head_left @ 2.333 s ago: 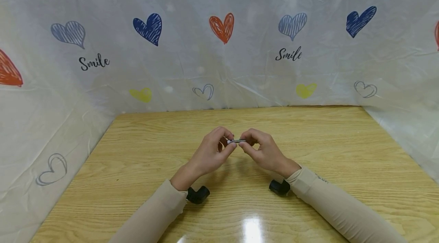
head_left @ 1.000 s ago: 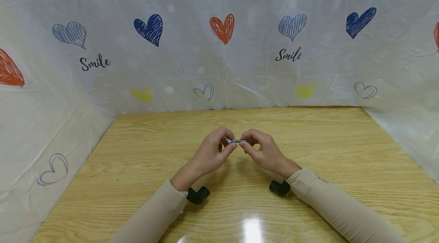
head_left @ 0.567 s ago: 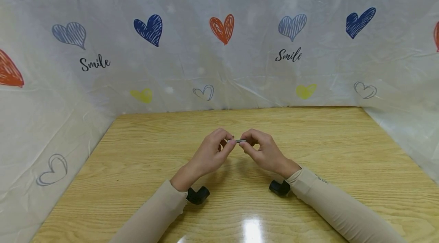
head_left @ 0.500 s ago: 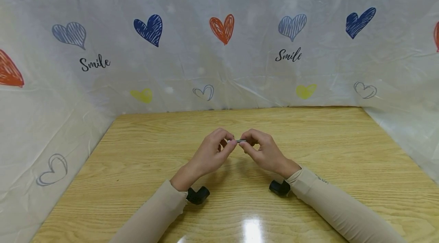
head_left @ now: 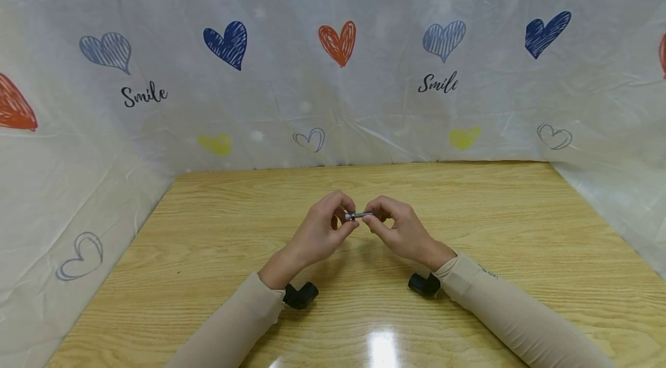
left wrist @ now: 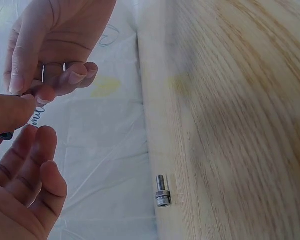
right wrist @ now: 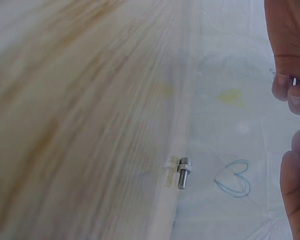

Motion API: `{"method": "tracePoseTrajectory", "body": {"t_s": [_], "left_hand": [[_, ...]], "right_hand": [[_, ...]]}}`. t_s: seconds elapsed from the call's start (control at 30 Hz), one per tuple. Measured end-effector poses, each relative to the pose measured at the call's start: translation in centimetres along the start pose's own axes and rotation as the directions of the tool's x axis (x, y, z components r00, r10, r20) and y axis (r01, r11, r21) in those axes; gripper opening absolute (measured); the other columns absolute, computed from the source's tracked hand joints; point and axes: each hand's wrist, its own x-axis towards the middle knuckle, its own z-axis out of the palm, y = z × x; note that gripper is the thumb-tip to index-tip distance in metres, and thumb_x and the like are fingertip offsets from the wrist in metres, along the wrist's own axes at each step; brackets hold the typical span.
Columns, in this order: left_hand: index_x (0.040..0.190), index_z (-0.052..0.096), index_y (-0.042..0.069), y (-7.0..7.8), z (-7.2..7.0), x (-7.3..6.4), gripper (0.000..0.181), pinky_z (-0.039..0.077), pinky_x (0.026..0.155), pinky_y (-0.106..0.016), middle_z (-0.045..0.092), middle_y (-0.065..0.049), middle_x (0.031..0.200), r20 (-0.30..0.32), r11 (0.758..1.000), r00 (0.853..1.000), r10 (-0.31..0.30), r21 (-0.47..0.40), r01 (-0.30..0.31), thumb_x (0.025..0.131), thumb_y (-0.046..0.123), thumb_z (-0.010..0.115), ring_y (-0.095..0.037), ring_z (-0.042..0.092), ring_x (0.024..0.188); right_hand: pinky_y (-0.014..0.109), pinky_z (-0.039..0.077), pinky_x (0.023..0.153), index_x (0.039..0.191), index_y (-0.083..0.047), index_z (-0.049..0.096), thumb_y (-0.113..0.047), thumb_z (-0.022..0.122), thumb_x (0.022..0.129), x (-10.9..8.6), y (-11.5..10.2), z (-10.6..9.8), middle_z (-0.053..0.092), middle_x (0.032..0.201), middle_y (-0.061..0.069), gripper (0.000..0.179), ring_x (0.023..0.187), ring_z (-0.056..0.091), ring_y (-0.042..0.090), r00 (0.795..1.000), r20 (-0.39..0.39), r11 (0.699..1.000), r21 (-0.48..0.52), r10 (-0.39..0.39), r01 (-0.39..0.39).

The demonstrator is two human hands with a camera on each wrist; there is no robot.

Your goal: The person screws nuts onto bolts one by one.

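Note:
Between both hands is a small metal bolt, held roughly level above the table, its head end to the left. Just inboard of the head sits a dark ring, like a nut. My left hand has its thumb and forefinger around this head end; in the left wrist view the dark end shows under the thumb. Pinching the shaft near its tip are the thumb and forefinger of my right hand. A second socket-head bolt with a nut lies on the table, also in the right wrist view; the hands hide it in the head view.
The wooden table ends at a pale cloth backdrop printed with hearts and "Smile". More cloth closes off both sides. A black wrist camera hangs under the left sleeve, another black camera under the right.
Half a second ago my left thumb covered the bolt's head; it has slid down, so the head and ring now show. The right hand has kept its pinch in the same place.

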Motion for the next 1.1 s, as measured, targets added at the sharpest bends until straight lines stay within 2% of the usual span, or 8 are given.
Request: {"method": "tracePoseTrajectory", "body": {"t_s": [0.33,0.5,0.8,0.93,1.1], "left_hand": [[0.099,0.055,0.009,-0.06,0.09,0.02,0.01,0.045,0.057,-0.026,0.055,0.001,0.091,0.016,1.0,1.0,-0.02,-0.007,0.02,0.093,0.011,0.064,-0.013,0.054,0.073],[0.099,0.058,0.009,-0.14,0.15,-0.04,0.005,0.046,0.059,-0.027,0.056,0.001,0.091,0.022,0.999,0.999,-0.036,-0.003,0.036,0.096,0.014,0.059,-0.016,0.056,0.075],[0.096,0.061,0.01,0.06,0.03,-0.02,0.011,0.05,0.064,-0.04,0.056,0.0,0.089,0.024,0.998,0.998,-0.058,-0.011,0.058,0.099,0.018,0.055,-0.016,0.053,0.074],[0.098,0.061,0.01,0.12,0.01,-0.04,0.011,0.05,0.065,-0.039,0.058,-0.002,0.093,0.026,0.997,0.997,-0.076,-0.012,0.076,0.098,0.02,0.057,-0.016,0.054,0.076],[0.103,0.058,0.01,0.1,-0.02,-0.05,0.019,0.048,0.062,-0.029,0.057,-0.003,0.096,0.024,0.998,0.997,-0.067,0.005,0.067,0.091,0.019,0.068,-0.015,0.056,0.075]], "right_hand": [[0.032,0.049,0.056,0.092,0.004,0.059,0.015,0.061,0.085,-0.02,0.02,-0.05,0.059,0.073,0.006,0.013,0.061,0.055,0.018,1.0,-0.008,1.0,0.009,0.013,-0.013],[0.032,0.049,0.056,0.093,0.005,0.059,0.009,0.061,0.089,-0.08,0.16,-0.07,0.059,0.075,0.006,0.006,0.061,0.055,0.018,1.0,-0.005,1.0,0.009,0.02,-0.02],[0.032,0.048,0.056,0.093,0.005,0.058,0.006,0.061,0.09,-0.11,0.27,-0.06,0.059,0.071,0.012,0.004,0.061,0.054,0.017,1.0,-0.001,1.0,0.01,0.01,-0.01],[0.032,0.048,0.056,0.093,0.003,0.059,0.012,0.061,0.088,-0.09,0.31,-0.05,0.059,0.071,0.01,0.01,0.061,0.055,0.017,1.0,-0.003,1.0,0.006,0.003,-0.003],[0.031,0.049,0.057,0.094,0.002,0.059,0.014,0.061,0.086,-0.1,0.3,-0.04,0.059,0.074,0.006,0.014,0.062,0.055,0.016,1.0,-0.003,1.0,-0.003,0.01,-0.01]]}}
